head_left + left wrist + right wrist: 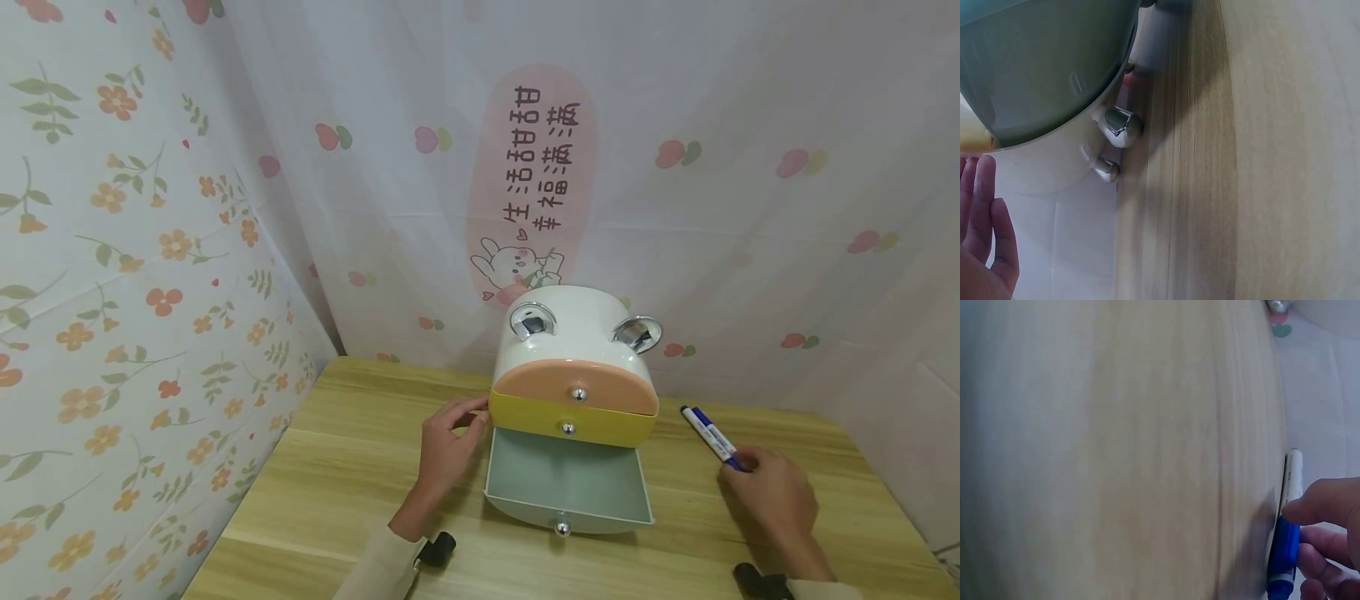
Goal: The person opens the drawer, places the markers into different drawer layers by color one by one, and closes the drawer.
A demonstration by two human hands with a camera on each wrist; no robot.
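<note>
A small frog-faced drawer box (573, 333) stands on the table, with its green bottom drawer (566, 475) pulled out and bare inside. The yellow middle drawer (525, 408) and the orange top drawer (615, 387) are pushed in. My left hand (450, 446) rests at the box's left side, fingertips right at the yellow drawer's edge; in the left wrist view its fingers (985, 187) are fairly straight. To the right of the box, my right hand (772, 492) pinches a blue-and-white marker (708, 435) between thumb and fingers, close over the tabletop.
The wooden table (300, 508) carries the box near its back edge. A printed white curtain (397, 225) hangs right behind it, and a floral curtain (150, 333) lines the left side. Two round silver-rimmed eyes (637, 333) stick out from the box's top.
</note>
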